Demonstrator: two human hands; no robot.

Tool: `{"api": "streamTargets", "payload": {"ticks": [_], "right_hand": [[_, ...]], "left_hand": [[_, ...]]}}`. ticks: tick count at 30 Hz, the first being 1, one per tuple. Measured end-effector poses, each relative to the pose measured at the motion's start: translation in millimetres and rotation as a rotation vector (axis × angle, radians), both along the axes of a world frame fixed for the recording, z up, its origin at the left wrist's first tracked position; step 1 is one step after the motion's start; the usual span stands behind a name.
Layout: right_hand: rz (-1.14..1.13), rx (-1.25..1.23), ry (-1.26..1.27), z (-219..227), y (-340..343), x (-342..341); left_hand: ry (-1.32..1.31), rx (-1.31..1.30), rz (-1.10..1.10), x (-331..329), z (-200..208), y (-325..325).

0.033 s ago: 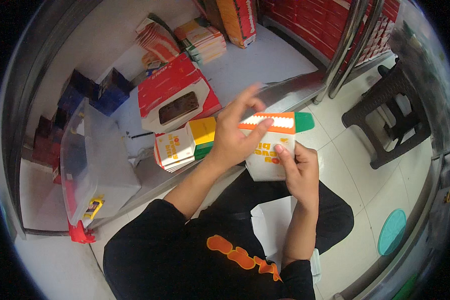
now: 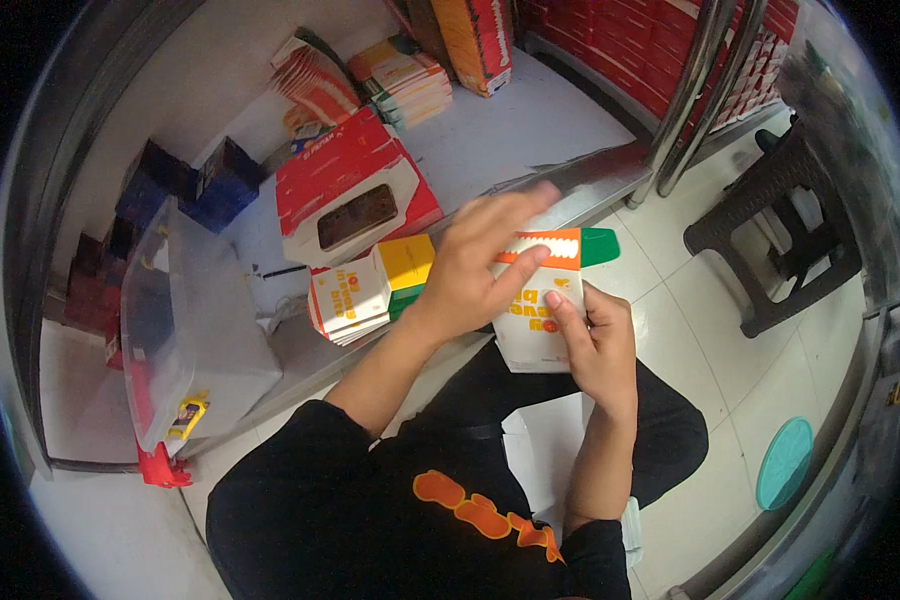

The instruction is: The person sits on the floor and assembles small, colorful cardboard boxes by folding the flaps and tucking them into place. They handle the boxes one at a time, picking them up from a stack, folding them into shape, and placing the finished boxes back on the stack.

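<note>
— What have we got in our hands?
— Our right hand (image 2: 595, 345) has its grip closed on a white carton (image 2: 533, 322), held above our lap, just off the tabletop (image 2: 530, 130) edge.
— And the left hand (image 2: 480, 262)?
— Fingers spread loosely over the carton's orange-and-green flap (image 2: 570, 246), touching it. A stack of flat cartons (image 2: 365, 292) lies beside it.

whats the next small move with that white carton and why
Probably press the orange-and-green top flap down to close it. The right hand grips the white carton from below, while the left hand lies over the flap, which juts out sideways, seemingly not tucked in.
</note>
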State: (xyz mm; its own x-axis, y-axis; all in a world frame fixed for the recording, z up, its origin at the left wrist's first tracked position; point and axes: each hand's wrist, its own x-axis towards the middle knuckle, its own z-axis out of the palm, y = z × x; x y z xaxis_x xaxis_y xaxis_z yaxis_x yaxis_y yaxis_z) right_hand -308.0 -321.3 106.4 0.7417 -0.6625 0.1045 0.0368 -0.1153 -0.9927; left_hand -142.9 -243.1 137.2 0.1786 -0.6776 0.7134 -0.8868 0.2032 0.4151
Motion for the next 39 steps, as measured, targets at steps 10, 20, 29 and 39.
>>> {"api": "streamTargets", "payload": {"ticks": [10, 20, 29, 39], "right_hand": [[-0.221, 0.019, -0.193, -5, -2, 7], [0.031, 0.161, -0.132, -7, -10, 2], [0.202, 0.35, -0.19, -21, -15, 4], [-0.078, 0.483, -0.688, -12, -21, -1]], "left_hand": [[0.197, 0.113, -0.112, -7, -13, 1], [0.123, 0.176, -0.158, -3, -16, -1], [0.081, 0.12, -0.288, -8, -10, -1], [0.317, 0.395, -0.192, -17, -42, 3]]}}
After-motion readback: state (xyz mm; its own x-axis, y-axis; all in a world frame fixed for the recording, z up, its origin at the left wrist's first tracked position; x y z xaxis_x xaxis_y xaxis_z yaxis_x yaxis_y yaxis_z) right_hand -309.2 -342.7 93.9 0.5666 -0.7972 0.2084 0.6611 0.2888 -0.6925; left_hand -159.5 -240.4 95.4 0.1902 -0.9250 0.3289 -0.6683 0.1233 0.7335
